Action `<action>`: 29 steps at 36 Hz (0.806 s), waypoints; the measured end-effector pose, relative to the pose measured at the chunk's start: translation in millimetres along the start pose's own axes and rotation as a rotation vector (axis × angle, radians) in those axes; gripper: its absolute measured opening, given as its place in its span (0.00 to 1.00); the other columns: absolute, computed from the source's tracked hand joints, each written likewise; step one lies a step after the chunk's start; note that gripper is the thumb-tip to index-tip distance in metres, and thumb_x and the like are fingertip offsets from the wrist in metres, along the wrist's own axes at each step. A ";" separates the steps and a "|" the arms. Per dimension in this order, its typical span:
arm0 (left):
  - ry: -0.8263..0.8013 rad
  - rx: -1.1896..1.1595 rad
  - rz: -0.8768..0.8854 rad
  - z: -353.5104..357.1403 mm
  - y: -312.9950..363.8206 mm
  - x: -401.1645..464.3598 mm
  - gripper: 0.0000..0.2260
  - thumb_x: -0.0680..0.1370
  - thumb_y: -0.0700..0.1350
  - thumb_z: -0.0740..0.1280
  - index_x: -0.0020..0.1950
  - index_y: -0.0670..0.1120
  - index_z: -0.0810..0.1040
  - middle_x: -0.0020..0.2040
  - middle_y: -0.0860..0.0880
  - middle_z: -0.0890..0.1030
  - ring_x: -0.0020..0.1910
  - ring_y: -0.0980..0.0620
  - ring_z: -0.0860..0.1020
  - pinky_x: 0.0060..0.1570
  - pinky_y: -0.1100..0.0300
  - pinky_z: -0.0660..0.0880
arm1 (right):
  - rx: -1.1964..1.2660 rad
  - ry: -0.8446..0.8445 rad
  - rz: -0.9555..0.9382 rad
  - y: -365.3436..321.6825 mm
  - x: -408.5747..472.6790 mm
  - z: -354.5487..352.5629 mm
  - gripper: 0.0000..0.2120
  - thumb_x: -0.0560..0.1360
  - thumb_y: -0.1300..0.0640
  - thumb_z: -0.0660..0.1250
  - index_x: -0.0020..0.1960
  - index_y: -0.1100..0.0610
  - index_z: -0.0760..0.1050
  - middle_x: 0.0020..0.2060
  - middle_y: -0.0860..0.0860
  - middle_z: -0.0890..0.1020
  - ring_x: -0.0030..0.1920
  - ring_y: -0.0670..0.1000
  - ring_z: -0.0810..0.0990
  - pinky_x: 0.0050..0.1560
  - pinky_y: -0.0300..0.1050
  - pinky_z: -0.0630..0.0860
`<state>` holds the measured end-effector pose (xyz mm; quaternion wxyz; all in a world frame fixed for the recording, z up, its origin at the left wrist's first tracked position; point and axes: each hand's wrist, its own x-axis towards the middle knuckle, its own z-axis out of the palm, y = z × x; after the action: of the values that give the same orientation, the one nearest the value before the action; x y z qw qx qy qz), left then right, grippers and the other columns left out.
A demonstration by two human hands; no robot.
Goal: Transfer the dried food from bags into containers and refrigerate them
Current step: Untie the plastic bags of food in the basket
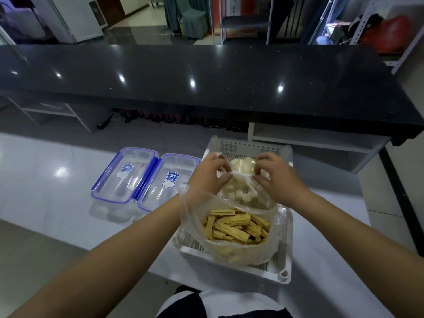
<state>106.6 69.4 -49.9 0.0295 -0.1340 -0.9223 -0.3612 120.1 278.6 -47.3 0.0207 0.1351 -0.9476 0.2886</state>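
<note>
A white slotted basket (247,144) stands on the white table and holds two clear plastic bags. The near bag (236,228) is open and full of yellow dried tofu sticks. The far bag (243,193) holds pale white chunks. My left hand (207,174) pinches the far bag's mouth on its left side. My right hand (275,177) pinches the same mouth on its right side. Two clear containers with blue rims sit side by side left of the basket, one (125,174) further left and one (167,180) next to the basket, both with lids on.
A long black counter (206,79) runs across the back, with an open shelf beneath it. The white table (57,180) stretches left of the containers. Its near edge lies just below the basket, above my lap.
</note>
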 end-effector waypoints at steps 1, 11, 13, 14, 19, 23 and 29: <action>0.025 -0.052 -0.015 -2.2 -1.4 -0.2 0.05 0.76 0.39 0.73 0.48 0.38 0.82 0.57 0.46 0.76 0.48 0.51 0.78 0.53 0.55 0.76 | 0.036 0.021 0.016 3.6 -1.7 -4.5 0.09 0.77 0.55 0.71 0.41 0.48 0.73 0.57 0.44 0.75 0.52 0.49 0.75 0.46 0.44 0.71; 0.089 -0.414 -0.293 -7.3 2.4 -0.1 0.05 0.78 0.40 0.71 0.49 0.40 0.78 0.55 0.37 0.80 0.52 0.41 0.82 0.48 0.43 0.83 | 0.192 0.117 0.168 29.9 -14.3 -22.5 0.09 0.76 0.55 0.71 0.56 0.52 0.78 0.56 0.46 0.74 0.56 0.50 0.77 0.53 0.44 0.74; 0.072 -0.380 -0.255 -7.0 8.4 1.7 0.05 0.77 0.42 0.72 0.48 0.41 0.79 0.51 0.41 0.82 0.51 0.43 0.82 0.51 0.46 0.82 | 0.266 0.049 0.127 21.5 -13.6 -23.5 0.21 0.75 0.51 0.72 0.67 0.49 0.75 0.62 0.44 0.71 0.62 0.48 0.73 0.59 0.47 0.73; 0.060 -0.346 -0.223 -6.9 11.2 2.8 0.05 0.77 0.43 0.73 0.47 0.43 0.79 0.49 0.43 0.83 0.51 0.46 0.82 0.51 0.50 0.81 | 0.279 0.010 0.109 16.5 -12.5 -23.8 0.24 0.74 0.49 0.73 0.69 0.48 0.74 0.64 0.44 0.70 0.64 0.47 0.71 0.60 0.47 0.71; -0.008 -0.231 -0.164 -4.2 18.1 11.7 0.06 0.75 0.48 0.75 0.45 0.48 0.80 0.45 0.51 0.80 0.44 0.56 0.78 0.41 0.62 0.72 | 0.041 -0.026 0.060 -4.1 -1.7 -18.8 0.09 0.75 0.48 0.73 0.53 0.47 0.78 0.66 0.48 0.73 0.69 0.50 0.68 0.68 0.52 0.68; 0.051 -0.159 -0.113 -7.0 20.6 19.1 0.07 0.75 0.48 0.74 0.43 0.46 0.80 0.44 0.50 0.81 0.45 0.53 0.79 0.44 0.58 0.75 | 0.044 0.106 0.015 -9.8 2.8 -21.3 0.06 0.78 0.53 0.70 0.48 0.56 0.82 0.56 0.51 0.81 0.60 0.52 0.75 0.61 0.50 0.72; 0.203 -0.168 -0.110 -19.8 11.7 23.4 0.08 0.76 0.44 0.70 0.38 0.50 0.75 0.39 0.53 0.79 0.36 0.61 0.76 0.37 0.69 0.72 | 0.292 0.337 0.091 1.5 -9.6 -47.3 0.07 0.78 0.55 0.70 0.51 0.56 0.85 0.49 0.50 0.84 0.51 0.50 0.81 0.55 0.51 0.79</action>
<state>86.3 69.5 -24.0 0.0916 -0.0479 -0.8871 -0.4498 127.0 308.3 -9.9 0.1459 0.0434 -0.8840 0.4420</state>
